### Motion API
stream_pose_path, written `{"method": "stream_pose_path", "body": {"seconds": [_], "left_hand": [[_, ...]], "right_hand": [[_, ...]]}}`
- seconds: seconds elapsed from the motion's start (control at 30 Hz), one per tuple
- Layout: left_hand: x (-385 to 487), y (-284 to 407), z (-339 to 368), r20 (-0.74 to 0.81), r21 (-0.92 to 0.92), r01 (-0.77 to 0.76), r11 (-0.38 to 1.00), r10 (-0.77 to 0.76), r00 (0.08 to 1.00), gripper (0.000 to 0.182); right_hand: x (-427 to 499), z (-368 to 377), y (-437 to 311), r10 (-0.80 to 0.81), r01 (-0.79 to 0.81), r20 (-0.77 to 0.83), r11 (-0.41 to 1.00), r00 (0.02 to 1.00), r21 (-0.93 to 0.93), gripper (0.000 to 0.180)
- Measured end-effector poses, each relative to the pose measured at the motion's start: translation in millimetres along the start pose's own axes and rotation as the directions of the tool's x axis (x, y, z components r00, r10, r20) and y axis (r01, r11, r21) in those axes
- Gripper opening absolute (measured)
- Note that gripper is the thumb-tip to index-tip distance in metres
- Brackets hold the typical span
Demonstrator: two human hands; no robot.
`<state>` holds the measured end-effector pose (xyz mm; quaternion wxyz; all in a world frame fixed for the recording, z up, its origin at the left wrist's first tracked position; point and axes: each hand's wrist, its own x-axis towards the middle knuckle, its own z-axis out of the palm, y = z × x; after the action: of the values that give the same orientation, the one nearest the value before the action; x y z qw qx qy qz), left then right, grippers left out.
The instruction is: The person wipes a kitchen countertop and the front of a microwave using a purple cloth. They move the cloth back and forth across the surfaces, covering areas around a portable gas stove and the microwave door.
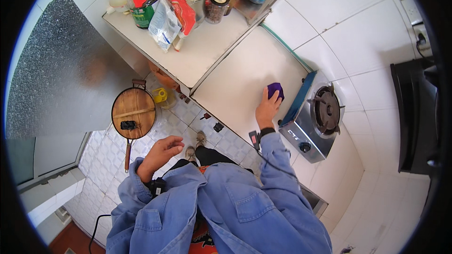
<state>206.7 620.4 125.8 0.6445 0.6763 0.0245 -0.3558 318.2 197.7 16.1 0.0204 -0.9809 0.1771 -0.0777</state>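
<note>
My right hand [268, 109] presses a bunched purple cloth [275, 91] onto the white tiled countertop [240, 74], with its fingers spread over the cloth. The hand is just left of a single-burner gas stove [310, 120], which has a steel body and a black knob. My left hand [163, 153] hovers in front of my body, above the floor, with its fingers slightly bent and nothing in it. Dark bands circle both wrists.
A wok with a round wooden lid [133, 113] is low at the left, beside a yellow-capped plastic jug [160, 95]. Jars, bottles and seasoning bags [165, 23] crowd the counter's far end. A frosted panel [60, 74] stands left; a black appliance [416, 113] hangs right.
</note>
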Motion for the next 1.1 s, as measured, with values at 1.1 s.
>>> {"method": "stream_pose_path", "body": {"seconds": [1.1], "left_hand": [[41.5,25.9,-15.8,-0.168,-0.037,0.108,0.993,-0.113,0.979,0.040]], "right_hand": [[288.1,89.9,-55.9,-0.386,0.428,-0.218,0.881,0.897,0.203,0.054]]}}
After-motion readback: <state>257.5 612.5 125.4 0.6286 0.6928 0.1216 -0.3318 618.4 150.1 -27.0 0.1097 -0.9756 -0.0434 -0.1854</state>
